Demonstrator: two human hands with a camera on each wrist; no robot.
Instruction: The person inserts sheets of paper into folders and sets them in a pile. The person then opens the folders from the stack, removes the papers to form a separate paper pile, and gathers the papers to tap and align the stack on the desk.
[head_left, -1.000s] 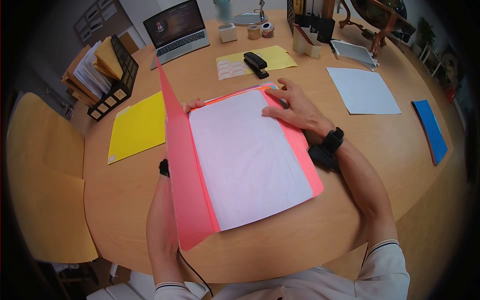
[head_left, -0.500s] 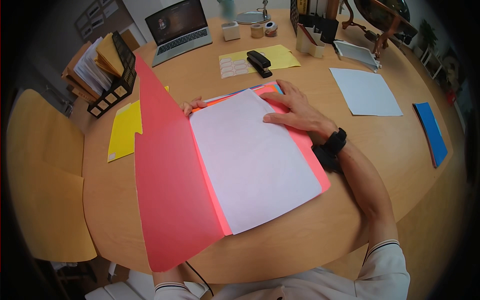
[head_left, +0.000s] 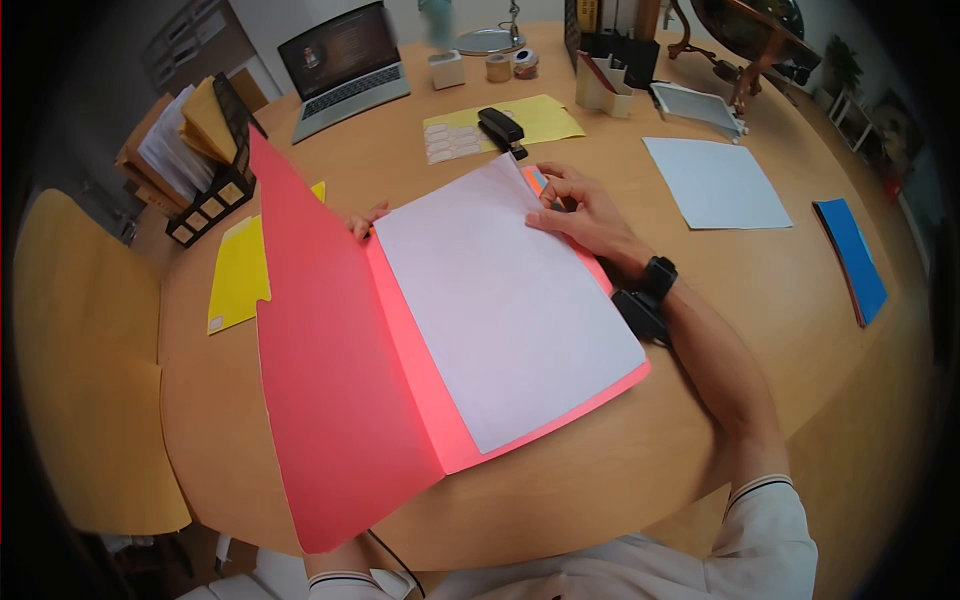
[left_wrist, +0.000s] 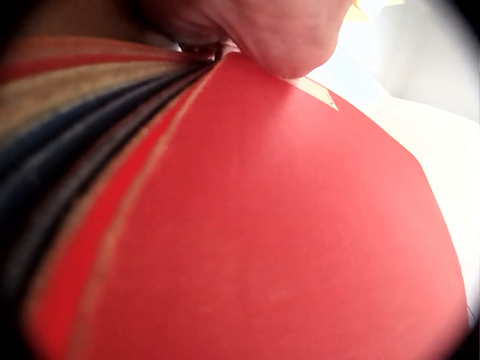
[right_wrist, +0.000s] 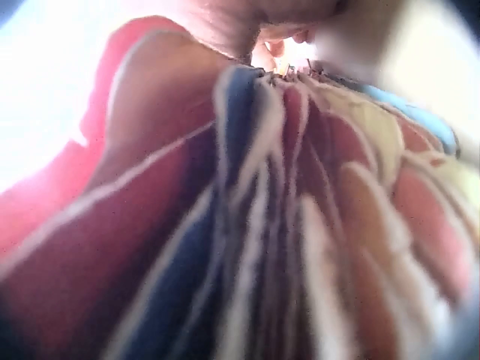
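A pink-red folder (head_left: 335, 340) lies opened atop a stack of colored folders, its cover tilted up at the left. On its inner side is a white sheet (head_left: 510, 310), slightly askew, its top edge raised. My right hand (head_left: 592, 218) pinches the sheet's upper right edge between thumb and curled fingers. At the stack's top left, my left hand (head_left: 366, 220) grips the edge, mostly hidden behind the cover; the left wrist view shows this hand (left_wrist: 277, 34) over the red cover (left_wrist: 277, 217). Layered folder edges (right_wrist: 262, 225) fan out below my right hand (right_wrist: 247, 22) in the right wrist view.
Beyond the stack are a stapler (head_left: 502, 132) on yellow paper (head_left: 555, 118) and a laptop (head_left: 345, 75). Yellow folders (head_left: 238, 280) and a file rack (head_left: 212, 205) stand left. A white sheet (head_left: 715, 185) and blue folders (head_left: 850, 262) lie right.
The pink-red cover has swung farther left. The white sheet has shifted up and right, baring more pink at its left and lower edges. My right fingers have curled more.
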